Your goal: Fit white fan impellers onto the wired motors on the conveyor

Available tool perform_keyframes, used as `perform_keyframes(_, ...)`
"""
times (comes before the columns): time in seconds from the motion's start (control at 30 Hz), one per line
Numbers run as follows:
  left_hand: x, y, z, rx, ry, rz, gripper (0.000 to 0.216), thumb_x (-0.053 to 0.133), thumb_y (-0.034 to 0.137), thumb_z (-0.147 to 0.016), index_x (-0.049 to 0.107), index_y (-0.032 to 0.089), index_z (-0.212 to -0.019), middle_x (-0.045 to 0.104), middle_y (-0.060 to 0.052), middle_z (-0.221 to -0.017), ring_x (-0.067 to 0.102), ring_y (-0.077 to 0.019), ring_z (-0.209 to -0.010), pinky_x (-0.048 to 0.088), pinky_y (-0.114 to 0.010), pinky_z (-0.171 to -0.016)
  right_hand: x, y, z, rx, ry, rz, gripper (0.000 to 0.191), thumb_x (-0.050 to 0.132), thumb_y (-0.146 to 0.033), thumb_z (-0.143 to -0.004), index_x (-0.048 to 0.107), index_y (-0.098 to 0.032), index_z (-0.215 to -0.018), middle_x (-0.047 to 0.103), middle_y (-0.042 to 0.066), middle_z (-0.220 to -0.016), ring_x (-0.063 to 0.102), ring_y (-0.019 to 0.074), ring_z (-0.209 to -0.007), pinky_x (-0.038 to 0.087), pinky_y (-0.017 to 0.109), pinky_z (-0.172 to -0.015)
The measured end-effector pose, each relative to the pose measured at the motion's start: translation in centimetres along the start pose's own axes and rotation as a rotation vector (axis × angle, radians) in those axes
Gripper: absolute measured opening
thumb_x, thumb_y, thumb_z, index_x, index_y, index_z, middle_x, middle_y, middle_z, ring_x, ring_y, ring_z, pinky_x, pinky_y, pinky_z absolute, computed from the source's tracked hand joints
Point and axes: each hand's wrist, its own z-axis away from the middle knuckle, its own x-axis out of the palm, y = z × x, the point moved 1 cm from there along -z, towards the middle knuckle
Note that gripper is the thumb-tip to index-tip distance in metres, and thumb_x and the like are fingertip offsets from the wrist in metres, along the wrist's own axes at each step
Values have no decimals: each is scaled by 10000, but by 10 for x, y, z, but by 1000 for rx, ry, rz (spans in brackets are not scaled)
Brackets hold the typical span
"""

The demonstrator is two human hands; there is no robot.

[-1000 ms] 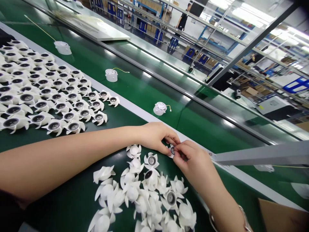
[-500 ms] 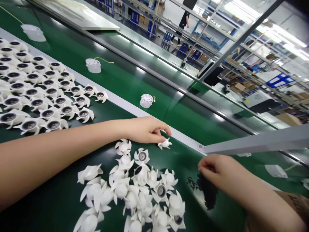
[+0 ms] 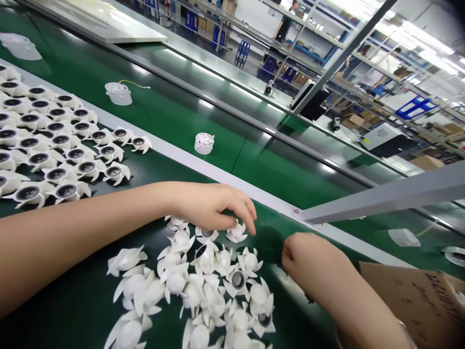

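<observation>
Left hand (image 3: 214, 206) shifted nearer pile (image 3: 192, 293), spread beside white, domed fan (image 3: 236, 233); right hand (image 3: 308, 254): hold unclear.

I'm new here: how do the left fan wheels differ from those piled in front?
The left fan wheels mostly sit dark centre up; the front fan wheels mostly sit rounded white side up. The left ones lie in loose rows; the front ones are jumbled together. Both are white with curved blades, on the green worktop.

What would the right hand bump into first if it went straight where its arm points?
Probably the bare left hand, beside a small white plastic fan wheel with curved blades. Height is unclear, so the right hand might pass over.
</observation>
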Motion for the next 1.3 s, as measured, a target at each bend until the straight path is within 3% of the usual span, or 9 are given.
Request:
perform_keyframes(0.1, 2, 5, -1, 19, -152, -7, 520, 443, -34, -781, 772, 283, -1029, 612, 48, -1359, 553, -171, -1239, 441, -239, -1014, 4, -3, 1, 4, 68, 15, 284, 574, -91, -749, 446, -205, -523, 540, 33, -618, 518, 158, -554, 270, 276, -474)
perform_keyframes(0.17, 2, 2, -1, 12, -165, -26, 515, 467, -37, -768, 772, 277, -1040, 640, 39, -1324, 565, -179, -1228, 447, -238, -1012, 9, -4, 2, -12, 127, 32, 285, 599, -80, -725, 445, -206, -521, 536, 34, -616, 534, 160, -545, 256, 271, -463)
perform_keyframes(0.27, 0, -4, 0, 18, -102, -45, 431, 543, 34, -824, 751, 288, -1104, 685, 17, -1245, 588, -176, -1195, 440, -236, -1015, 14, -3, 4, -52, 225, 65, 327, 592, -18, -672, 397, -213, -497, 496, 24, -559, 522, 157, -496, 233, 258, -441)
perform_keyframes(0.4, -3, -9, 1, -59, 3, -21, 296, 548, 266, -946, 701, 277, -1200, 703, -5, -1213, 639, -168, -1080, 466, -245, -926, 16, -2, 3, -145, 338, 53, 390, 587, -1, -652, 324, -230, -479, 462, 10, -526, 491, 157, -451, 201, 253, -420)
perform_keyframes(0.6, -1, -16, -3, -265, 240, -93, 313, 477, 409, -973, 727, 242, -1059, 742, 1, -1016, 657, -153, -881, 445, -235, -743, 15, 6, -3, -128, 329, -23, 308, 544, -59, -720, 383, -230, -521, 497, 16, -547, 445, 153, -458, 223, 265, -437)
perform_keyframes(0.8, -4, -25, -3, -425, 364, -152, 383, 484, 505, -931, 724, 221, -1020, 711, -11, -851, 606, -152, -737, 386, -247, -620, 2, 8, -5, -346, 321, -384, 142, 475, -166, -800, 472, -227, -673, 511, -43, -555, 456, 141, -533, 304, 248, -492)
perform_keyframes(0.97, -8, -26, 1, -293, 253, -181, 578, 710, 580, -740, 666, 250, -1213, 686, -16, -1098, 617, -170, -892, 417, -238, -693, -12, -10, -19, -526, 419, -671, 70, 507, -229, -817, 553, -214, -767, 556, -32, -662, 487, 133, -597, 370, 241, -556)
perform_keyframes(1.07, -8, -28, 1, -247, 240, -240, 417, 702, 500, -774, 717, 259, -1114, 686, -16, -1090, 610, -186, -967, 416, -247, -732, -20, -24, -31, -627, 471, -714, 89, 505, -232, -833, 569, -201, -778, 570, -17, -700, 494, 134, -628, 370, 246, -582)
perform_keyframes(1.3, -5, -29, -2, -240, 257, -240, 250, 691, 394, -781, 751, 254, -980, 692, -2, -955, 605, -168, -837, 408, -263, -672, -29, -52, -43, -637, 568, -372, 140, 532, -149, -828, 520, -190, -695, 538, -16, -708, 463, 127, -626, 298, 253, -570)
